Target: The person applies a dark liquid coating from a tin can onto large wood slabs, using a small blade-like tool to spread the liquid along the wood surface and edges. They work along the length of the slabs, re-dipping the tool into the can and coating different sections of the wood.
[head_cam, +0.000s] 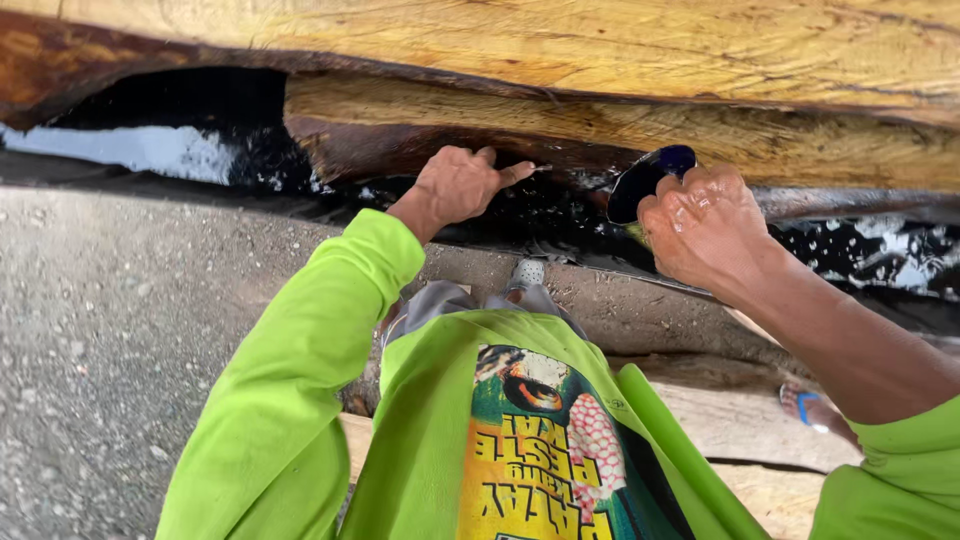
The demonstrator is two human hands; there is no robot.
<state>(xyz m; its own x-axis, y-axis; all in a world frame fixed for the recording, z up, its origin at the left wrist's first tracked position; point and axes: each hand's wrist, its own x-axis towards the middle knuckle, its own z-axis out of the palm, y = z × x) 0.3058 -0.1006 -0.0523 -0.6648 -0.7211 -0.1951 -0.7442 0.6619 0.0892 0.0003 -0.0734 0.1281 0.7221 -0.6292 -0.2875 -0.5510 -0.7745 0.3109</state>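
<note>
Head view: left hand (458, 185) pinching a thin nail (540, 168) against the plank's (620, 125) lower edge; right hand (705, 225) clamped on a dark-headed tool (648, 178).

No packages, signs or screens show here. The one label-like thing is the printed graphic (545, 450) on the front of the person's lime-green shirt (420, 430), at about 6 o'clock in the view. It is a tall panel seen upside down: a dark green ground, a yellow block of lettering at its lower left, a round orange-and-white motif at 12 o'clock of the panel, and a white oval with red dots at its 3 o'clock edge.
</note>
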